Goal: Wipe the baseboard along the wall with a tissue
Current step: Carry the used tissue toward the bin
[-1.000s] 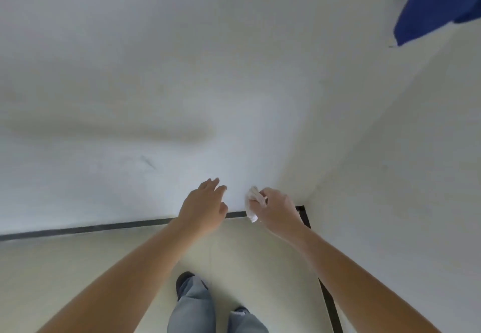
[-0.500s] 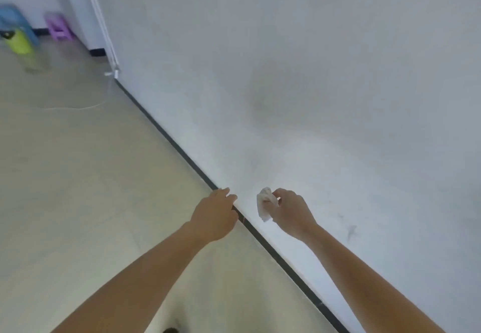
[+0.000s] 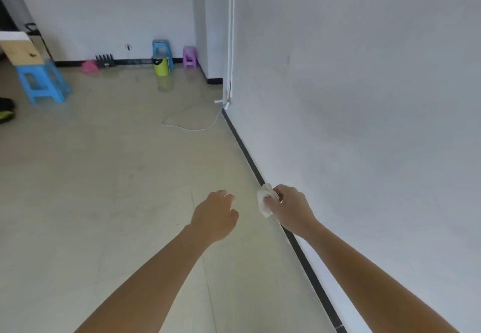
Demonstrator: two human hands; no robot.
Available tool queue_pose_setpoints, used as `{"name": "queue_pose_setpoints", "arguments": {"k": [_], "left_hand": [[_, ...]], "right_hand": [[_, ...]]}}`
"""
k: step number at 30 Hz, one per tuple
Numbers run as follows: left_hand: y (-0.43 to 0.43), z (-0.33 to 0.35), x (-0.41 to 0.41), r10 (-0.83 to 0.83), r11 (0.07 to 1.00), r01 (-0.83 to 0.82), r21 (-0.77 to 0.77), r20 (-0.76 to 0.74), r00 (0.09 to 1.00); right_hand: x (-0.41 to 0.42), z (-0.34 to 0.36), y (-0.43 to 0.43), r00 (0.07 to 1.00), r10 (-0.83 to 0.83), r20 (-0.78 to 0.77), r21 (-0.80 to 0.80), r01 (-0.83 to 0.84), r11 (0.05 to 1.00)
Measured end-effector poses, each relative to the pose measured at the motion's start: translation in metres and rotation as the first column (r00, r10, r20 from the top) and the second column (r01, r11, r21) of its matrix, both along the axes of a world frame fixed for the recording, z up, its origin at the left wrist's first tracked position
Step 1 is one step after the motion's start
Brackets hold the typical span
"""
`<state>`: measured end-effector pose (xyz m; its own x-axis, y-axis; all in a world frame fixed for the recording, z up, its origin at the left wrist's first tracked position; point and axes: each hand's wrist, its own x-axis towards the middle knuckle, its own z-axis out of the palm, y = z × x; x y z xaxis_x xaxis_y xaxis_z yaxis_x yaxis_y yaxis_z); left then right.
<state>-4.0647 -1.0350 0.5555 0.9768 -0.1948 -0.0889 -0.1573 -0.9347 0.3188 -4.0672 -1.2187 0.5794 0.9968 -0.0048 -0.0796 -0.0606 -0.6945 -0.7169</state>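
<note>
Beside the wall (image 3: 364,98), the right hand (image 3: 292,209) pinches a crumpled tissue (image 3: 264,200) just over the dark baseboard (image 3: 242,147), apparently ready to wipe along it. Left hand (image 3: 214,214) hangs loosely curled over the floor (image 3: 104,176), holding nothing.
</note>
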Motion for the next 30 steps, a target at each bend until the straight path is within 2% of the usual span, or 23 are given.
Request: {"name": "queue_pose_setpoints", "arguments": {"k": [7,14,25,30], "left_hand": [[0.063,0.006,0.188,0.101,0.994,-0.099,-0.041,0.046,0.994],[0.134,0.018,0.372,0.223,0.973,-0.222,-0.06,0.028,0.974],[0.323,0.011,0.654,0.388,0.922,-0.387,-0.017,0.057,0.92],[0.421,0.019,0.791,0.415,0.91,-0.415,-0.013,0.07,0.907]], "right_hand": [[0.2,-0.006,0.059,0.996,0.076,0.038,-0.023,-0.075,0.997],[0.41,0.015,0.131,0.986,0.163,0.037,-0.024,-0.163,0.986],[0.721,0.006,0.338,0.945,0.322,0.052,-0.009,-0.322,0.947],[0.862,0.007,0.432,0.944,0.328,0.039,0.038,-0.329,0.943]]}}
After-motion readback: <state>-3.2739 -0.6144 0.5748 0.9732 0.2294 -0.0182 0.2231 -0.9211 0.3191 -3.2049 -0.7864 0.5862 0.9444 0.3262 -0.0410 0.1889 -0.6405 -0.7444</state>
